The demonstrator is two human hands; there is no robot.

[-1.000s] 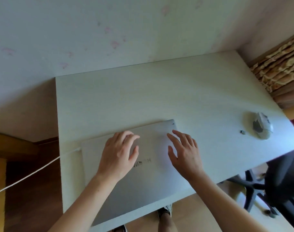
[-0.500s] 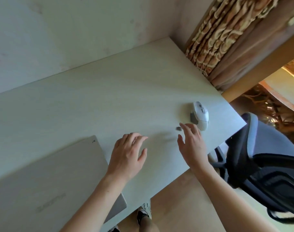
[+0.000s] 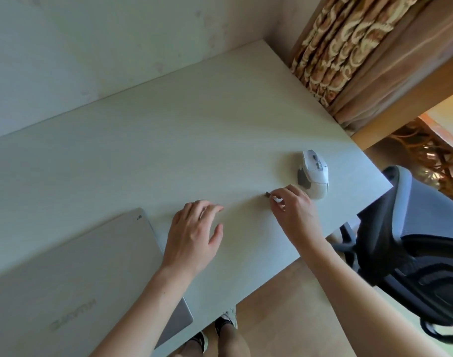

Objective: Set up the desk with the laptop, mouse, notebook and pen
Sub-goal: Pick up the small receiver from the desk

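- The table (image 3: pixel 148 140) is what I'd work from: a pale, broad top with the closed laptop (image 3: pixel 73 287) at its near left corner, overhanging the near edge a little, so I'd keep my forearm from nudging it while I reach right.
- I see no notebook or pen anywhere on the top, so by my reckoning the set-up is only partly done.
- My left hand (image 3: pixel 193 231) hovers over the bare top just right of the laptop, fingers spread and relaxed, holding nothing; I'd lay it flat to steady myself.
- My right hand (image 3: pixel 291 210) is further right, thumb and forefinger closed on the small dark piece, the other fingers curled under.
- The mouse (image 3: pixel 313 173) sits upright just beyond that hand, near the right edge; I cannot tell whether the knuckles touch it.
- The small dark piece (image 3: pixel 267 194) (likely the mouse's USB receiver, though it is too small to be sure) lies on the top at my fingertips. I'd pinch it by its sides, lift straight up instead of sliding it, and keep it low over the top in case it slips.
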